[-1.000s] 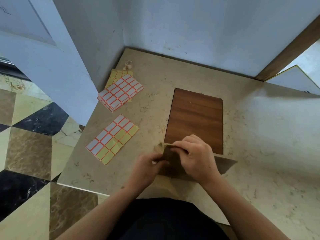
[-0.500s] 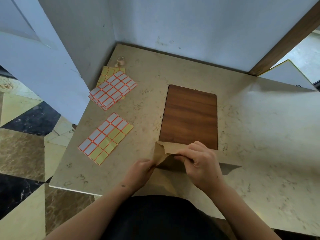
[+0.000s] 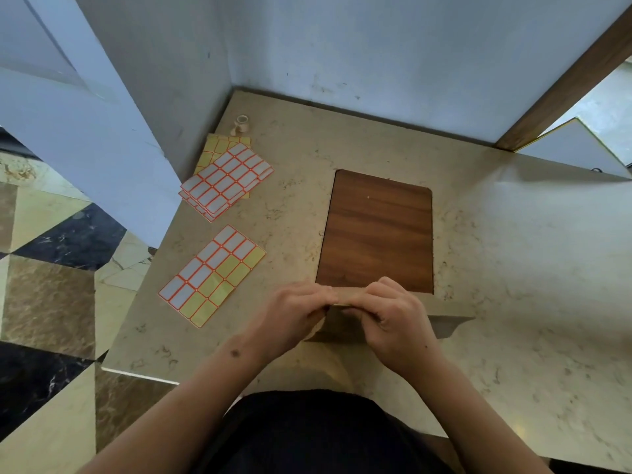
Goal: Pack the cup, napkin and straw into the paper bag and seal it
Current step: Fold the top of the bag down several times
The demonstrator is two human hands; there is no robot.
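A brown paper bag (image 3: 337, 323) stands at the near edge of the marble table, just in front of me. Its top is folded flat into a narrow strip. My left hand (image 3: 294, 314) pinches the left end of that folded top and my right hand (image 3: 393, 316) pinches the right end, fingers pressed down on the fold. Both hands hide most of the bag. The cup, napkin and straw are not visible.
A sheet of white and yellow labels (image 3: 212, 275) lies left of my hands, and a stack of more label sheets (image 3: 227, 179) lies farther back. A small tape roll (image 3: 241, 123) sits by the wall corner. A wooden board (image 3: 378, 234) is set into the table (image 3: 513, 268).
The bag's top flap stood open with a loose corner at the left; now it is folded down flat and both hands press it from either end.
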